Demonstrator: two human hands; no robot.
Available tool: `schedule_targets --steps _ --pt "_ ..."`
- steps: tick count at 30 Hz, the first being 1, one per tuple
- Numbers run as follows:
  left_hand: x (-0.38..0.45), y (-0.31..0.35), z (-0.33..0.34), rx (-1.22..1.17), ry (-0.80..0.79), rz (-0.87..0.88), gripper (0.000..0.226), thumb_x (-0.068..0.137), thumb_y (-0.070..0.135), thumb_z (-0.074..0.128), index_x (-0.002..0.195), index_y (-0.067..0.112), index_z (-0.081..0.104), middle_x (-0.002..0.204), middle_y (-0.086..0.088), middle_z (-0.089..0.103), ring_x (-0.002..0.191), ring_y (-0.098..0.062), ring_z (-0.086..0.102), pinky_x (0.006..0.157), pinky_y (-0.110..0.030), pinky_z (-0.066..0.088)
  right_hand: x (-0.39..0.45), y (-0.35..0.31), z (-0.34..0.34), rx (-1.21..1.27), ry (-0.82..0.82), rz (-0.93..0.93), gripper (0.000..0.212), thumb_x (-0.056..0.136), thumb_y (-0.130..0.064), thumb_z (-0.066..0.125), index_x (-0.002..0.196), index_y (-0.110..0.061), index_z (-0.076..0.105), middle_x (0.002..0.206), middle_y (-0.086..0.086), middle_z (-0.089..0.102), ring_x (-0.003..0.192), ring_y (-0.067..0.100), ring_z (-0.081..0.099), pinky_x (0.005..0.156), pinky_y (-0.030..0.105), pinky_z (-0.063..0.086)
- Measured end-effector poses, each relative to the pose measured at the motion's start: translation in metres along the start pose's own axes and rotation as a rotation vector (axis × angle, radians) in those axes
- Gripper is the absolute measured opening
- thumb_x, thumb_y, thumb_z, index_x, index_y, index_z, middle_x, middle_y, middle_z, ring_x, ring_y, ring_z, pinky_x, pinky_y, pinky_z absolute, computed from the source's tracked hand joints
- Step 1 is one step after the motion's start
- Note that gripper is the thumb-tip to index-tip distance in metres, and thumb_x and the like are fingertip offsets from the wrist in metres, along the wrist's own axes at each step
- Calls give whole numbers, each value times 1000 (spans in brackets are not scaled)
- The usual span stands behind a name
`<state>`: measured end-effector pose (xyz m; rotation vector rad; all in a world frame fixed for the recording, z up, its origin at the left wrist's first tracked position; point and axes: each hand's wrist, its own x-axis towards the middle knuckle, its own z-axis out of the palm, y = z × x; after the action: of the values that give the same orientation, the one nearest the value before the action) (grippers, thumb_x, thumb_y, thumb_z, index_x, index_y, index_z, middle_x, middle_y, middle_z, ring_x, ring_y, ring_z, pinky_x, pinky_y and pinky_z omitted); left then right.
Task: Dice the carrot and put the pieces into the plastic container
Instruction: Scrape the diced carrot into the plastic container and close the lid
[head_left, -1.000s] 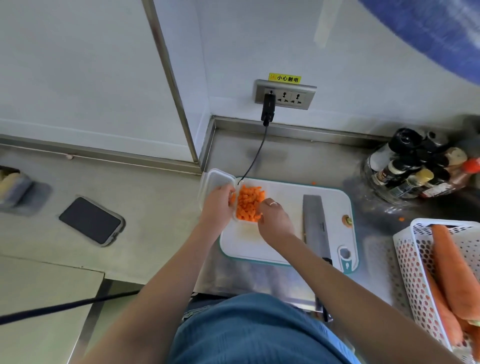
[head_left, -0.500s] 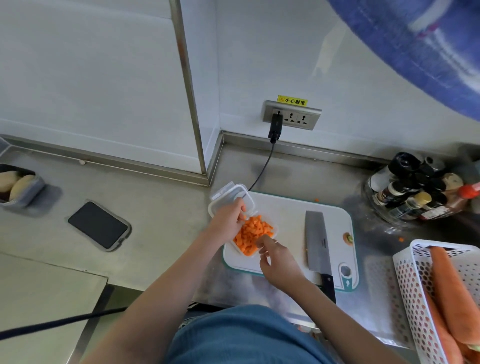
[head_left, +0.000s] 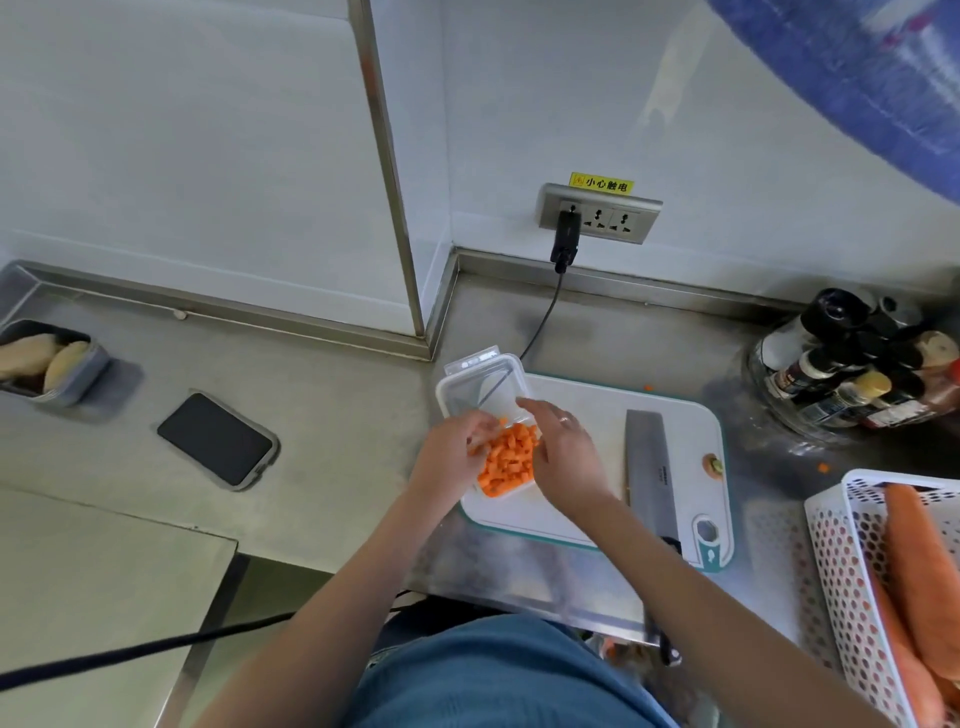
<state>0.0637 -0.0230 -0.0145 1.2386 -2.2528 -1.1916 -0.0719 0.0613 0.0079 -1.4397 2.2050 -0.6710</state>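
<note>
Plastic container (head_left: 506, 486): on the cutting board (head_left: 587, 519) at its 9 o'clock edge, filled with diced carrot (head_left: 508, 458); hinged lid (head_left: 480, 387) open at the container's 12 o'clock.

Left hand (head_left: 449, 457): at the container's 9 o'clock, fingers curled on its rim.

Right hand (head_left: 563, 454): at its 3 o'clock, fingers straight, reaching toward the lid.

Knife (head_left: 649, 470): lying flat on the board, at 3 o'clock of the hands.

Carrot end (head_left: 712, 464): near the board's 3 o'clock edge.

Status: dicing and transfer appear done; a few scraps lie on the counter.
</note>
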Motion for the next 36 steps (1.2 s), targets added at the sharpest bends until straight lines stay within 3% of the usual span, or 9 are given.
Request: schedule_targets --steps 5,10,14,16,18,20,27,31,36 --pt "-14 -21 0 -101 85 -122 86 63 16 84 137 15 40 129 -1 50 119 -17 46 98 -34 41 17 -1 8 -329 -382 -156 72 88 5 37 150 -28 25 159 -9 17 146 10 12 115 30 15" --pt "-24 -15 11 157 104 -95 120 55 34 88 147 8 15 142 -16 27 130 -31 24 108 -43 24 -4 7 11 -151 -191 -142 60 81 9 40 133 -17 53 139 3 52 124 28 48 106 29 30" --pt "-20 -21 13 96 -40 -217 137 52 58 81 149 11 -4 144 -12 34 129 -31 33 109 -43 24 8 2 14 -217 -167 -80 69 84 8 38 147 -21 34 154 -2 33 142 18 27 114 32 20" --pt "-17 -24 17 1 -53 -240 141 41 74 74 146 14 2 138 -4 45 126 -28 42 105 -49 31 13 1 17 -325 -252 -80 75 87 7 39 152 -24 17 160 -8 14 147 10 8 117 34 11" --pt "-15 -25 20 31 -84 -244 146 39 65 80 147 13 -4 138 -4 44 127 -28 41 106 -48 30 13 4 17 -367 -284 -71 73 89 6 38 152 -24 15 160 -9 10 147 8 3 118 37 6" --pt "-14 -23 21 84 -107 -214 149 41 51 86 147 6 -10 139 -9 41 128 -30 38 107 -46 29 11 5 16 -350 -237 -55 67 90 5 37 150 -23 24 159 -6 18 147 9 7 119 37 5" --pt "-9 -34 26 -97 -131 -185 137 36 51 82 146 10 12 129 2 50 120 -21 50 96 -47 45 -3 11 10 -314 -185 -99 55 92 -3 39 144 -22 36 154 3 34 144 13 23 117 32 6" --pt "-4 -16 19 -149 -169 -147 131 48 29 83 149 15 0 121 7 57 113 -11 55 93 -41 49 -4 18 9 -312 -101 -144 55 84 3 47 134 -19 52 141 13 50 141 19 32 115 37 16" --pt "2 -6 14 -149 -230 -169 135 45 39 81 149 25 -3 127 8 55 115 -15 54 94 -43 49 -3 18 3 -405 -231 -153 63 90 2 39 145 -26 36 152 -5 36 147 12 13 117 36 4"
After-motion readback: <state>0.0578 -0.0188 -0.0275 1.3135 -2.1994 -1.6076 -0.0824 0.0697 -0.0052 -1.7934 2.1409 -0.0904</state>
